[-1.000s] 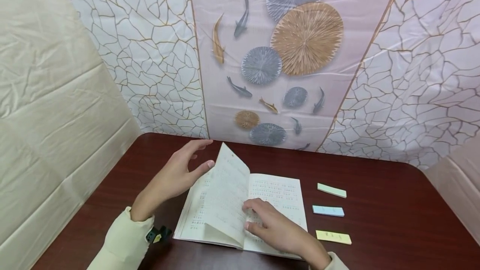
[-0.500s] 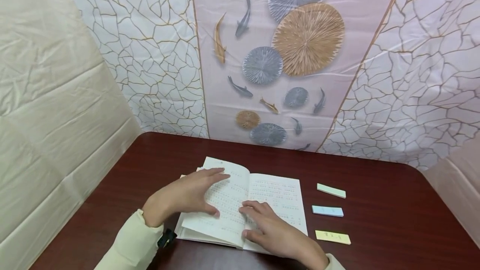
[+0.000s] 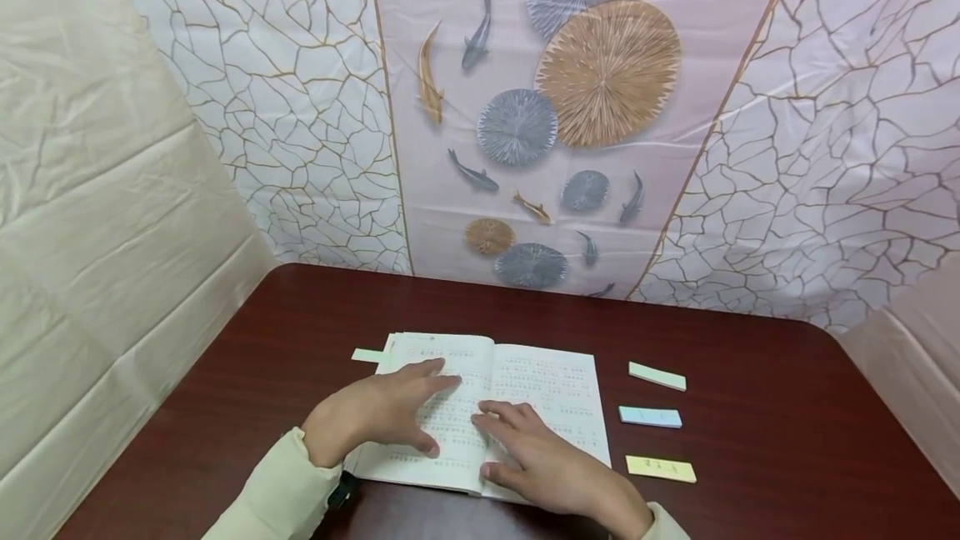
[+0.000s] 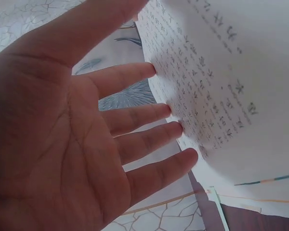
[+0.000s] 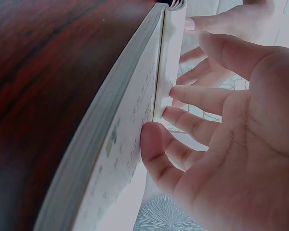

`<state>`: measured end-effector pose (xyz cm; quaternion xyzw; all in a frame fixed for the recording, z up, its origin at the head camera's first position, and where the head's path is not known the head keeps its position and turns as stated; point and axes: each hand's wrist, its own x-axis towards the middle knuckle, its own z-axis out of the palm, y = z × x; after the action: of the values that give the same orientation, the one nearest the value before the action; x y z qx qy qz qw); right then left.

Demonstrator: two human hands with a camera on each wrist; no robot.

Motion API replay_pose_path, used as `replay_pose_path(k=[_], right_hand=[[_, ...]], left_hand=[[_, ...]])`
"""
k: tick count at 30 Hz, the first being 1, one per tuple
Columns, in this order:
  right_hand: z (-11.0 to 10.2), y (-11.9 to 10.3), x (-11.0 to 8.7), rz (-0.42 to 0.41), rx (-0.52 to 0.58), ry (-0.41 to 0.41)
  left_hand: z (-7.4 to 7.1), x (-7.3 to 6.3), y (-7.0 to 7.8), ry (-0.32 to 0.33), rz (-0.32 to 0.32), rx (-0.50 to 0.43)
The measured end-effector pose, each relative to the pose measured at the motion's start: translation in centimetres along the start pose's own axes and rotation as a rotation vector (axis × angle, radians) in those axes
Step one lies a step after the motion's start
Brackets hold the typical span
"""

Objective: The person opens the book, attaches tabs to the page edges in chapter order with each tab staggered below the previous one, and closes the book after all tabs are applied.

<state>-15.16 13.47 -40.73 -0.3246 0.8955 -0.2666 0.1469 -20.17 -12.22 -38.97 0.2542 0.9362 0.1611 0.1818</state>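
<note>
Closest to me are two pale sleeves [image 3: 266,486], the left one with a small dark device [image 3: 342,491] at its cuff. From the right sleeve comes the right hand [image 3: 543,461], low over the book's right page, its fingertips reaching the fold. Its fingers are loosely bent and a little apart, closed round nothing; they touch the paper by the gutter, probably to keep the spine pressed down. The left hand [image 3: 378,411] lies across the left page, thumb well away from the fingers, which are spread nearly straight with their tips against the paper. It grips nothing either; so wide a spread seems meant to hold the leaf flat.

The book [image 3: 468,394] itself lies open on the table [image 3: 765,415], under both hands. Just beside it on the right, a yellow pad [image 3: 661,468], a blue pad [image 3: 650,417] and a green pad [image 3: 657,376] sit apart in a row, near to far, perhaps so each is easy to reach. A green tab [image 3: 367,355] juts past the book's left edge near its far corner, likely as a marker; which leaf carries it I can't tell.

Beyond the table hangs a printed cloth [image 3: 525,215] with fish.
</note>
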Motion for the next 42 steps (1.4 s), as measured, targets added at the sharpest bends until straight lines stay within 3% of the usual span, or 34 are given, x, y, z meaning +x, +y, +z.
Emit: replay_pose_path(k=[4, 12, 18, 21, 26, 31, 35, 39, 42], right_hand=[[0.2, -0.1, 0.1, 0.005, -0.015, -0.022], [1.2, -0.7, 0.3, 0.010, -0.221, -0.027], [1.3, -0.4, 0.4, -0.001, -0.250, -0.022], [0.9, -0.4, 0.3, -0.016, -0.190, -0.033], [-1.2, -0.1, -0.2, 0.014, 0.011, -0.025], [-3.6, 1.4, -0.9, 0.106, 0.022, 0.079], [-4.6, 3.2, -1.0, 0.280, -0.038, 0.142], [-4.9, 5.0, -0.7, 0.449, -0.120, 0.142], [-4.9, 6.3, -0.6, 0.498, -0.154, 0.135]], left_hand=[[0.2, 0.0, 0.2, 0.004, 0.000, 0.013], [0.7, 0.4, 0.6, 0.038, 0.001, 0.058], [1.2, 0.8, 0.8, 0.053, 0.009, 0.064], [1.3, 0.8, 1.0, 0.066, 0.004, 0.058], [1.7, 0.8, 1.5, 0.083, -0.026, 0.050], [2.0, 0.9, 2.2, 0.074, -0.063, 0.096], [2.1, 1.0, 2.8, 0.037, -0.097, 0.139], [2.0, 1.0, 2.9, 0.014, -0.106, 0.145], [1.9, 0.9, 2.8, 0.019, -0.098, 0.129]])
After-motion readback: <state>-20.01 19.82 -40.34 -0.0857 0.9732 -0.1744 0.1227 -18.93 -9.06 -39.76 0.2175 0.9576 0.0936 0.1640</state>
